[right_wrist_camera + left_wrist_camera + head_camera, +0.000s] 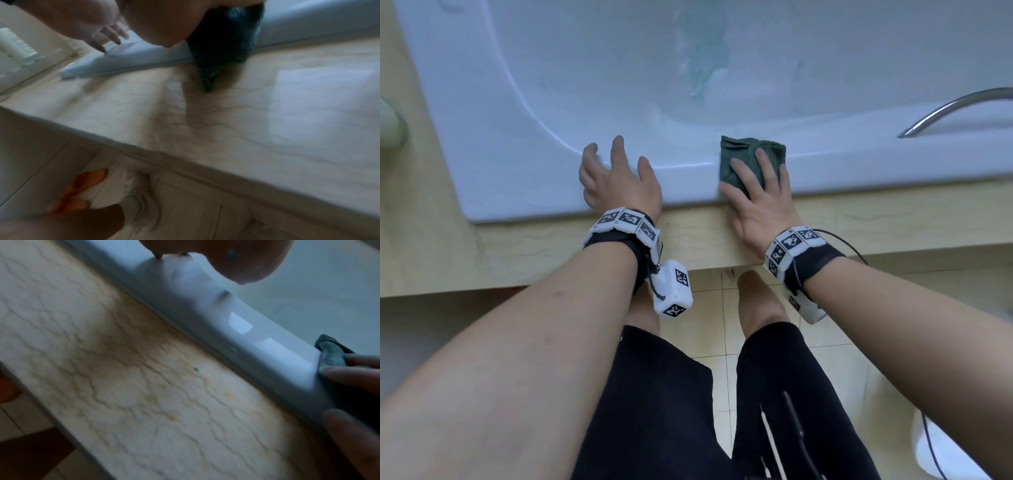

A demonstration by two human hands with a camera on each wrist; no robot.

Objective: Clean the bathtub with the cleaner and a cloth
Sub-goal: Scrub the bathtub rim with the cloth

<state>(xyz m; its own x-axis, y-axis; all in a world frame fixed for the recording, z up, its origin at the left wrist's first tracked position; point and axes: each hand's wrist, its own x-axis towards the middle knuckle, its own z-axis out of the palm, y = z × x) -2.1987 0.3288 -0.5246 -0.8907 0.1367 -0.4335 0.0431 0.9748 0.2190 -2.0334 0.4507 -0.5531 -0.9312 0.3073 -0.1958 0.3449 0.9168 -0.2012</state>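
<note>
A white bathtub point(524, 144) fills the upper part of the head view, with teal cleaner streaks point(703, 65) on its far inner wall. A folded dark green cloth point(743, 157) lies on the tub's near rim. My right hand point(756, 192) presses flat on the cloth with straight fingers. My left hand point(616, 178) rests open on the rim to the left, fingers spread, holding nothing. In the left wrist view the rim point(205, 308) runs diagonally and the cloth point(331, 353) shows at the right edge. The right wrist view shows the cloth point(224, 43) under my palm.
A beige marble ledge point(551, 246) borders the tub in front. A chrome grab handle point(955, 109) curves over the rim at the right. My legs stand on a tiled floor point(705, 308). An orange slipper point(82, 185) and a pale shoe point(139, 191) are on the floor.
</note>
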